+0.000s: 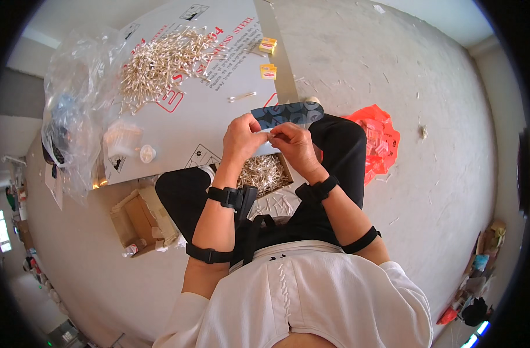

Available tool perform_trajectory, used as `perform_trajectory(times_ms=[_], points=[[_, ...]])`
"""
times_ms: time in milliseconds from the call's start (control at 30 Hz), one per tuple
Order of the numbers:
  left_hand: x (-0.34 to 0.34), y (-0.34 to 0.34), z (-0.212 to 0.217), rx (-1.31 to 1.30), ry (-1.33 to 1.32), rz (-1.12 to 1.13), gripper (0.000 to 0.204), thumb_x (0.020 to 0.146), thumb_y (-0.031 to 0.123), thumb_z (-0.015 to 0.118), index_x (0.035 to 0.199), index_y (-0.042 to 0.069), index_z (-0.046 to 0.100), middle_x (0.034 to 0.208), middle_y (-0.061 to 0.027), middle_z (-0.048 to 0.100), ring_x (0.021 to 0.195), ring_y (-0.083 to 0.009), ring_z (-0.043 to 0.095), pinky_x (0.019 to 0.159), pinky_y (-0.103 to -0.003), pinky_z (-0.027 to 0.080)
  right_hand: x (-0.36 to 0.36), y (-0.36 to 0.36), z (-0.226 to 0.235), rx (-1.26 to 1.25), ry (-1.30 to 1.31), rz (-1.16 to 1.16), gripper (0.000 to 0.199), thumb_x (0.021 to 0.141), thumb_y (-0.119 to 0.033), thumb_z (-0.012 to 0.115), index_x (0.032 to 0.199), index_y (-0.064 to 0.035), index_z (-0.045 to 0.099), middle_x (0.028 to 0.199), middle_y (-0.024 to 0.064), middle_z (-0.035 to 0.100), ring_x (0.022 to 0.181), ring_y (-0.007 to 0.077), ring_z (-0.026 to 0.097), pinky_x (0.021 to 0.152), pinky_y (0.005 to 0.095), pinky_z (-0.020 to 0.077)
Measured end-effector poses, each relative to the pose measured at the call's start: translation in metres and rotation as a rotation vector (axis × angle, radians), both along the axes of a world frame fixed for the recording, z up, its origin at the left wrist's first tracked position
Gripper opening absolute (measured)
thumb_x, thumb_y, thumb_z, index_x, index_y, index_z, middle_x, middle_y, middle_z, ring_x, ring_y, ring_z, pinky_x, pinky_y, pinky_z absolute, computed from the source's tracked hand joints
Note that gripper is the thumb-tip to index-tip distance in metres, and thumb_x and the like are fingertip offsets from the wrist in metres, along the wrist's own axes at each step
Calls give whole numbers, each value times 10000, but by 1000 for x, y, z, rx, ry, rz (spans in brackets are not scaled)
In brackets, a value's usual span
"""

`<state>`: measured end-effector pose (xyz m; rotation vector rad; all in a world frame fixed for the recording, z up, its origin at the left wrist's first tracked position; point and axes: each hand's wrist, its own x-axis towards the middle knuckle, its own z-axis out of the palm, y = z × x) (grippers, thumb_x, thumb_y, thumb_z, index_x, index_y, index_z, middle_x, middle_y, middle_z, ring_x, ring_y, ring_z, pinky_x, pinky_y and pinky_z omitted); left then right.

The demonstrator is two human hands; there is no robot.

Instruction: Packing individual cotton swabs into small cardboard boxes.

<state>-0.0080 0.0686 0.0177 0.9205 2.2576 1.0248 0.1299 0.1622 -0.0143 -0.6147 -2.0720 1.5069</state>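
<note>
My left hand and my right hand meet above my lap, both with fingers closed in a pinch. Something small and pale is between the fingertips; I cannot make out what it is. Just beyond them lies a dark, see-through patterned strip, its left end close to my left fingers. Whether that hand touches it, I cannot tell. Below the hands, a cardboard box full of cotton swabs rests between my legs. A large heap of cotton swabs covers the table's far left.
On the film-covered table are two small yellow boxes, a few loose swabs, a clear plastic bag and a clear round container. A red plastic bag is at right, an open carton at lower left. Swabs litter the floor.
</note>
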Motion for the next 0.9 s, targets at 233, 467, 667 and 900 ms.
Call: perform_trajectory(times_ms=[233, 467, 667, 900], points=[[-3, 2, -14, 84, -104, -7, 264, 614, 166, 783, 711, -3, 605, 645, -95, 626, 607, -193, 597, 577, -322, 477, -1, -5, 3, 36, 39, -33, 96, 781, 8, 678, 875, 10, 657, 804, 132, 646, 725, 284, 642, 635, 340, 504], [-5, 3, -17, 109, -167, -3, 253, 602, 143, 781, 702, -7, 605, 642, -92, 625, 600, -178, 588, 570, -312, 474, -3, -8, 5, -62, 56, -62, 71, 806, 35, 646, 875, 28, 657, 787, 121, 652, 689, 222, 668, 611, 311, 527], [-6, 2, -17, 91, -172, 5, 247, 601, 132, 785, 696, -9, 606, 635, -86, 621, 592, -166, 580, 563, -300, 469, -5, -9, 5, -5, 62, -58, 47, 833, 42, 616, 864, 48, 651, 773, 124, 656, 667, 193, 676, 600, 292, 538], [-6, -6, -17, 182, -209, 24, 121, 684, 58, 710, 741, -24, 641, 630, -77, 625, 581, -126, 563, 551, -283, 459, -3, -5, 7, -209, 12, -73, 78, 859, -4, 637, 912, 44, 668, 750, 84, 671, 675, 132, 660, 612, 243, 535]])
